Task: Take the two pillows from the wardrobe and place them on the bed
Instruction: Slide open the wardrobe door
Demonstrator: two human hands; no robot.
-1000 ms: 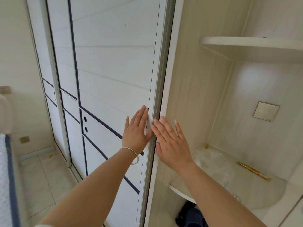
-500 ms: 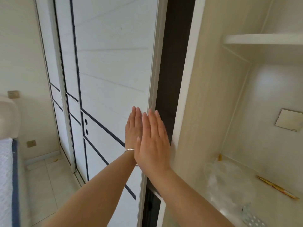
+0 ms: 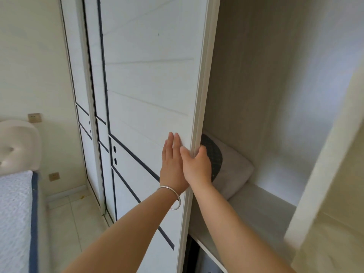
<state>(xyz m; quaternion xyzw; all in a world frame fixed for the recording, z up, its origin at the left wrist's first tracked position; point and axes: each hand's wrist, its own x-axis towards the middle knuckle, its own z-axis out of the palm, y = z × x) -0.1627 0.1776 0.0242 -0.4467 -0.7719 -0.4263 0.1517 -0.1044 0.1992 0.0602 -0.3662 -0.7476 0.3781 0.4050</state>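
Landmark is the sliding door (image 3: 153, 99) of the wardrobe; everything placed against its right edge. Nearest: both forearms reach up from the bottom of the view to that edge. Left hand (image 3: 172, 164) lies flat on the door's front face just left of the edge, fingers together and straight, gripping nothing, a silver bangle (image 3: 173, 198) on the wrist. Right hand (image 3: 197, 164) is at the edge itself, thumb on the front face and fingers wrapped around behind the edge, so it is clamped on the door edge; the fingers are hidden behind the panel. The two hands touch each other side by side. Just beyond and to the right of the door edge, inside the opening, the dark dotted pillow (image 3: 213, 154) sits on the shelf (image 3: 262, 205), partly hidden behind the right hand and the door edge. Touching it on the side away from the door is a white pillow (image 3: 234, 170), which seems to run back into the wardrobe, away from the door edge. Both pillows rest low on the shelf, near hand height. Key relation: pillows lie to the right of and behind the door edge, so the right hand is clearly nearer, almost against the dark one; the left hand is on the wrong side of the panel. Judgement: door looks open enough to reach in, so next step likely releases the edge and reaches right and inward. Farthest from the door's right edge, way left and low, is the bed (image 3: 15, 213) with its padded headboard (image 3: 17, 144).
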